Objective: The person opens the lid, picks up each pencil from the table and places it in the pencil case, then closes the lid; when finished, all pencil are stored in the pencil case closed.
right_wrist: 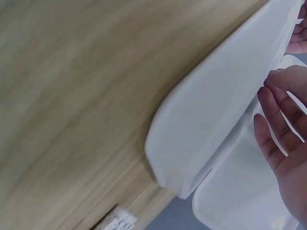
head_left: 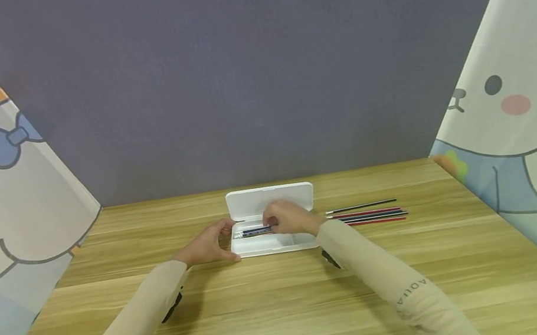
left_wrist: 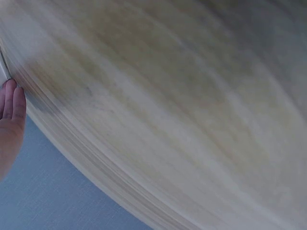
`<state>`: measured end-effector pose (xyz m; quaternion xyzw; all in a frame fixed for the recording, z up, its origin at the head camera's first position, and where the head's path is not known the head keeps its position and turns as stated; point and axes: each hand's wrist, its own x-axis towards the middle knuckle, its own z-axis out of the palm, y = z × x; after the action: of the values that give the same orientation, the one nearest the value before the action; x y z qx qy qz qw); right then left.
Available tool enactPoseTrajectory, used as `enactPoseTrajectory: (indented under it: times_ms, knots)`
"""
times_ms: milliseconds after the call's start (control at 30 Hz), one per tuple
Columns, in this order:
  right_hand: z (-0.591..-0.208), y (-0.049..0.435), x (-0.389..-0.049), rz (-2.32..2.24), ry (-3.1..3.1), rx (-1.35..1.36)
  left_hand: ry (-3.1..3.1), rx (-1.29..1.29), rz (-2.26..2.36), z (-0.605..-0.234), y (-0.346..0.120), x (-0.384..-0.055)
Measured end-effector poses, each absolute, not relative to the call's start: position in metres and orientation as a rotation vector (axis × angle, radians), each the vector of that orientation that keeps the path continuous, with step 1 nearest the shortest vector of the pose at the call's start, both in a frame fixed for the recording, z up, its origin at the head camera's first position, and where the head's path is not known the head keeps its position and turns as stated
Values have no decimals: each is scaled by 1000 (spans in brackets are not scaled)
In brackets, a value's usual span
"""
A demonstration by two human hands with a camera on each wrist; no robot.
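A white pencil case (head_left: 266, 244) lies on the table with its lid (head_left: 270, 200) raised at the back. My left hand (head_left: 209, 244) holds the case's left end, thumb at the front corner and fingers by the back corner. Inside, several dark pencils (head_left: 253, 232) lie along the tray, their pale ends to the left. My right hand (head_left: 289, 217) is over the tray and pinches a pencil at its right part, thumb and fingertips together. In the right wrist view the fingers hide the pinched part.
To the right of the case lies a loose row of red and dark pencils (head_left: 374, 216), with one dark pencil (head_left: 361, 206) set apart behind them. A grey panel (head_left: 247, 75) stands along the back of the wooden table (head_left: 252, 320). Cartoon-printed walls flank both sides.
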<state>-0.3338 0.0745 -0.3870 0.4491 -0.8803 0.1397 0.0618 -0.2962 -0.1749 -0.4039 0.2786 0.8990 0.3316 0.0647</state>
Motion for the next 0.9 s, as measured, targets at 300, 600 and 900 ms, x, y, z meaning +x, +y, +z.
enactPoseTrajectory:
  times_ms: [300, 600, 900]
  knots:
    - [-382, 92, -331, 434, -2697, 1285, 2726, 844, 985, -405, -176, -296]
    - [-375, 124, -323, 452, -2723, 1243, 2734, 840, 975, -403, -175, -294]
    - [-375, 159, -313, 513, -2762, 1173, 2730, 843, 984, -403, -175, -294]
